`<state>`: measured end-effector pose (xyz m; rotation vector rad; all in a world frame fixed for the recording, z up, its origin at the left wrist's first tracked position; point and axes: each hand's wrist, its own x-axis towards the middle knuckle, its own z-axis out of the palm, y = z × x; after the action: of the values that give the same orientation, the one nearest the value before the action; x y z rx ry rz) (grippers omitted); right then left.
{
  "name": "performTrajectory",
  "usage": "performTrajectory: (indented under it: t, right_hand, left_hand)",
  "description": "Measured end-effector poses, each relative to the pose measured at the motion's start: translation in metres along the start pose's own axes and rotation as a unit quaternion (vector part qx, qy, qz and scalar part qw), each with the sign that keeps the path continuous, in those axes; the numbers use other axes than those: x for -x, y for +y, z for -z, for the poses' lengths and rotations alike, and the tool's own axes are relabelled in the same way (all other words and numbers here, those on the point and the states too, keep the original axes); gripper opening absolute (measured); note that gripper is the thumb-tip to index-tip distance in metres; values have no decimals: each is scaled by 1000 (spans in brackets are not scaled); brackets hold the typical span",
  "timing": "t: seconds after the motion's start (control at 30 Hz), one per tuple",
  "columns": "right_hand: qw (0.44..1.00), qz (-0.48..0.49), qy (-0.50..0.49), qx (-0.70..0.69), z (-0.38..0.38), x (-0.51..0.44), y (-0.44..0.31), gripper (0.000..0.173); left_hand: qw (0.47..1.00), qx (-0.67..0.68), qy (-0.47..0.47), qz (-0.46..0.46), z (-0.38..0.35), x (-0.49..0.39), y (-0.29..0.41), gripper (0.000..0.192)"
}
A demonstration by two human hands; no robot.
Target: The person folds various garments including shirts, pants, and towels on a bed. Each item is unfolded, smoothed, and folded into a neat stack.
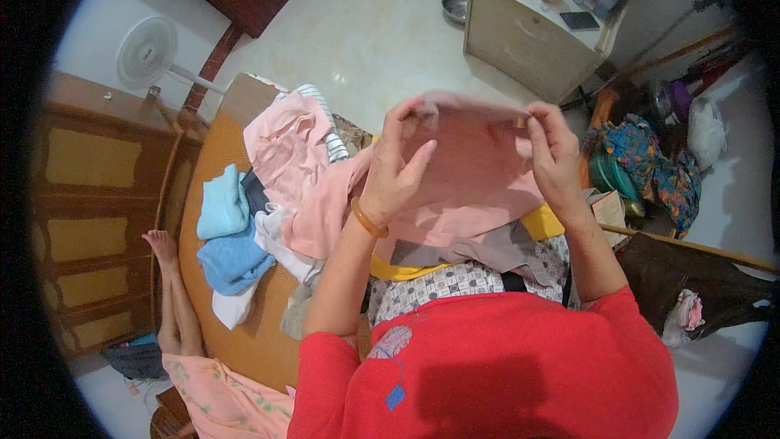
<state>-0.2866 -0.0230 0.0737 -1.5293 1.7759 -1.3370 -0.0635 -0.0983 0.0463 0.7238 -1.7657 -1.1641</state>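
A pink garment is held up over my lap, slightly blurred, its darker inside facing me. My right hand pinches its upper right edge between thumb and fingers. At the upper left edge, the fingers of my left hand hold the cloth, partly hidden by it, while the thumb stands apart. Part of the pink fabric trails left under my left wrist, which wears an amber-coloured bangle. Beneath the garment lie a grey cloth and a yellow cloth, over my patterned trousers.
Left on the bed mat lie a pink shirt, a light blue towel, a blue towel and white clothing. Another person's legs rest at the bed's left. A fan and a cabinet stand farther off.
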Motion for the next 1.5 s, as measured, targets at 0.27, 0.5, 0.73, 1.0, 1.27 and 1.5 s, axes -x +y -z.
performTrajectory:
  t: [0.27,0.5,0.73,1.0,1.27,1.5]
  right_hand:
    - [972,-46,-217,75,13,47,35,49]
    - [875,35,-482,34,36,87,7,54]
    - [885,-38,-462,52,28,79,13,20]
    - [954,-68,-291,-14,53,2,-6,14]
    - [933,232,-97,259,124,-108,-40,21]
    - [885,331,52,324,219,-20,-90,30]
  left_hand:
    - [972,-118,-116,167,23,47,-10,57]
    - [937,-295,-184,-31,13,101,19,41]
    - [909,-327,-255,29,22,113,33,34]
    - [863,-467,-130,142,100,111,-14,16]
    - [747,-652,89,95,168,7,46,23]
    - [810,-564,156,-22,146,18,87,28]
